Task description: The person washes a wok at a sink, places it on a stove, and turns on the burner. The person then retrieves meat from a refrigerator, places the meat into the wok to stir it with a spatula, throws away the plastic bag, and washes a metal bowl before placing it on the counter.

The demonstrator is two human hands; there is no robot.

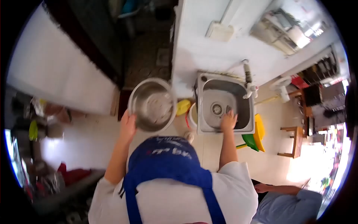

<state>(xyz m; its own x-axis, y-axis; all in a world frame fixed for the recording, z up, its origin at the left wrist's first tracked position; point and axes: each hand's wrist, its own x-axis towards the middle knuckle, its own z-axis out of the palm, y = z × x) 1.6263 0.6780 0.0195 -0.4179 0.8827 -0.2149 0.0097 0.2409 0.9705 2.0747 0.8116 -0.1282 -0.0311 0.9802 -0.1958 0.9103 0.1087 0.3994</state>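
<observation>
A round metal basin (153, 105) is held out to the left of the sink, tilted so that its inside shows. My left hand (128, 122) grips the basin's left rim. To the right, my right hand (228, 121) is over the near part of the steel sink (200, 112), close to the round drain (216, 108). Something small and dark is by its fingertips, too unclear to name. The fingers look bent, and what they hold, if anything, is hidden. A tap (250, 91) is fixed above the sink's right edge.
A yellow item (183, 107) and a white bucket (192, 115) stand between basin and sink. Yellow (260, 132) and green (250, 142) plastic items lie right of the sink, near a wooden stool (297, 142). Another person (291, 203) is at the lower right.
</observation>
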